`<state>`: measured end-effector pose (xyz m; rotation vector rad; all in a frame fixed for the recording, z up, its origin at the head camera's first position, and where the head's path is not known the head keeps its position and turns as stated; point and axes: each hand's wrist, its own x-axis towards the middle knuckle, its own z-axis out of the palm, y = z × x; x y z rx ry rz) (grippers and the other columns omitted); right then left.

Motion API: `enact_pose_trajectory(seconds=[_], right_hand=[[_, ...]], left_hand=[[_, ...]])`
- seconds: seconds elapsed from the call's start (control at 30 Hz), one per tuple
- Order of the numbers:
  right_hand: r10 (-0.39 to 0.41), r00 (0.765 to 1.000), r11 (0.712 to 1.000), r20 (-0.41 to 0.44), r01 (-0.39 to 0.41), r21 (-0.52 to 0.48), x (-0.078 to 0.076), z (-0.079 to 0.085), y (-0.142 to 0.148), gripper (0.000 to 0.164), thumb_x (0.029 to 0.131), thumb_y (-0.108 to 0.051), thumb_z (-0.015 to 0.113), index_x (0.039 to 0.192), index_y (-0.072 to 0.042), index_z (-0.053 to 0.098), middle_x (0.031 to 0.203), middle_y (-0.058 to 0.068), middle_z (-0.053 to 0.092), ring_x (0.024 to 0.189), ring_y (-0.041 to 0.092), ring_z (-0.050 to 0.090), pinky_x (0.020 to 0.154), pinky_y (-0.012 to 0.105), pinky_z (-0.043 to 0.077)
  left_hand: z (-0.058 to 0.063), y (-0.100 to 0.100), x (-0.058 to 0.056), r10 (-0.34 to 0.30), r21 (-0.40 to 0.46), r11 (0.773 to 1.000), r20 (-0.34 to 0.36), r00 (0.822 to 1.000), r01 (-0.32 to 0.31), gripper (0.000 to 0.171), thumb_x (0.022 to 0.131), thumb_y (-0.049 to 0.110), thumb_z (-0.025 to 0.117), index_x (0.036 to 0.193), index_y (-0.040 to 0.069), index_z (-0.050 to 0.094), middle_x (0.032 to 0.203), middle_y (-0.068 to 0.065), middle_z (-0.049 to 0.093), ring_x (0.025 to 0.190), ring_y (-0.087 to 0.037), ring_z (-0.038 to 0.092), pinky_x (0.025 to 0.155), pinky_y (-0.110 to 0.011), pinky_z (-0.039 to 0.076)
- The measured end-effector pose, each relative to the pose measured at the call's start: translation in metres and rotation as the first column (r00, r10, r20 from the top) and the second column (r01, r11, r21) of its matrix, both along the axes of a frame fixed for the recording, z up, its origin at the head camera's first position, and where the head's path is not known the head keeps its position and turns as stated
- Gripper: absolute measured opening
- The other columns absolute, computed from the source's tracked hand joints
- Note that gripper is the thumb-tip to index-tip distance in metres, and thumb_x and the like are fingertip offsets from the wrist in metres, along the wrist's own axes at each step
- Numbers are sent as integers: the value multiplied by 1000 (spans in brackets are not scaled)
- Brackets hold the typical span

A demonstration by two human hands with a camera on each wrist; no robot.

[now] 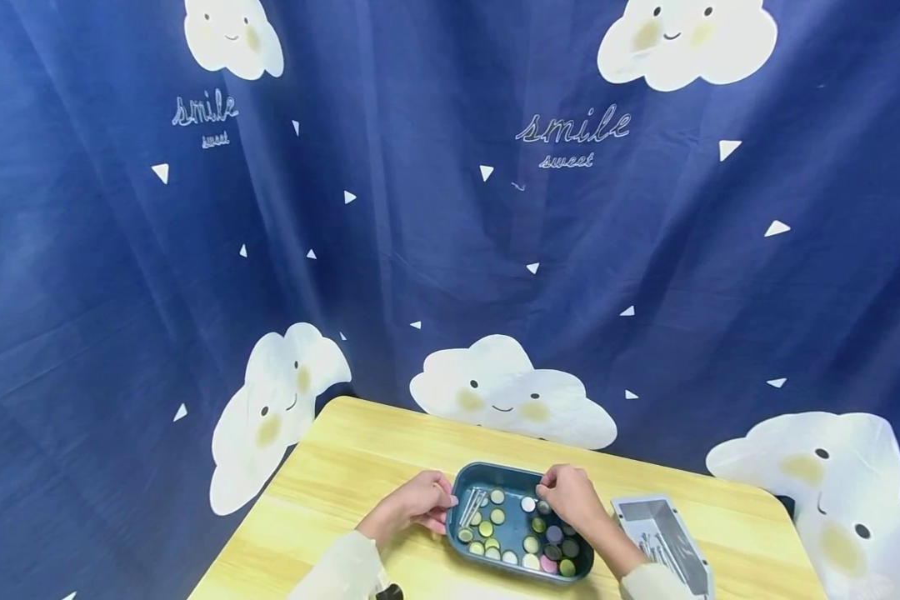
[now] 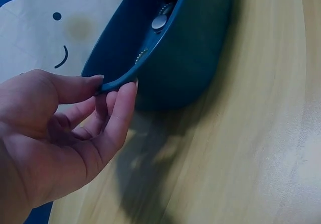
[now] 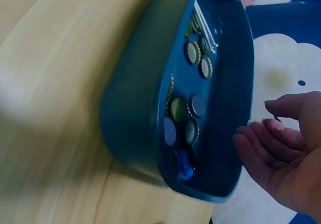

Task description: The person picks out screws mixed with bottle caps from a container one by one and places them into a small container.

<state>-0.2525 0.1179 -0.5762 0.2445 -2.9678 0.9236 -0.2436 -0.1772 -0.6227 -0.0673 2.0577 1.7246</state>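
A dark blue-green bin (image 1: 506, 477) stands on the table, holding many bottle caps (image 1: 498, 517) in several colours. Several thin metal rods (image 1: 471, 507) lean inside its left end. With thumb and fingertips, my left hand (image 2: 75, 128) pinches the rim at that end. My right hand (image 1: 572, 493) is at the bin's far right rim. In the right wrist view its thumb stands apart from the bent fingers, with nothing between them and the fingertips close by the rim. A bright blue object (image 3: 185, 166) lies in the bin's corner among the caps.
To the right of the bin stands a grey tray (image 1: 637, 502) with metal pieces (image 1: 660, 550) inside. The wood-grain table (image 1: 360, 442) ends at the back against a dark blue curtain (image 1: 435, 250) printed with white clouds.
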Motion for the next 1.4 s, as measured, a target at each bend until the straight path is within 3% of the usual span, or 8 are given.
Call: enact_pose_trajectory(seconds=[0.4,0.67,0.87,1.0,1.17,1.4], right_hand=[[12,997,995,70,-5,-95,-2,-15,-24,16,83,-9,76,69,-10,69,60,-5,61,56,11,52,51,23,44],[43,988,973,147,-8,-231,0,-28,-43,11,84,-6,76,74,-5,72,57,0,64,51,11,61,49,22,53],[19,973,934,231,65,-351,-1,-37,-59,8,83,-6,77,76,-2,74,64,10,72,55,18,69,54,30,64],[8,964,904,267,107,-413,-3,-43,-69,7,80,-4,75,73,-2,73,62,8,70,54,16,68,54,32,66],[-21,957,884,288,153,-442,-6,-51,-79,8,75,-1,72,67,-2,69,58,3,67,50,11,65,51,28,64],[-49,940,866,339,209,-455,-3,-54,-89,7,73,0,69,67,-2,69,62,13,71,49,17,70,51,33,66]], left_hand=[[3,0,-5,-24,-10,1000,29,999,25,14,94,0,66,99,4,54,61,-4,55,50,-10,56,49,-28,65],[4,1,-7,-53,-17,998,31,998,54,13,94,-1,66,98,3,54,61,-5,54,49,-11,55,50,-30,66],[7,-1,-7,-67,-32,997,35,997,68,13,93,-3,65,97,2,53,61,-6,55,49,-12,56,51,-32,66],[8,-2,-8,-75,-22,997,35,997,76,14,93,-4,65,96,2,53,60,-6,56,49,-13,57,52,-32,67],[8,-3,-11,-88,-7,996,37,995,88,14,93,-3,65,97,3,53,61,-6,56,50,-13,57,52,-31,67],[6,-4,-12,-89,-11,996,45,995,89,14,92,-4,65,96,3,53,61,-7,57,49,-13,58,50,-31,66]])
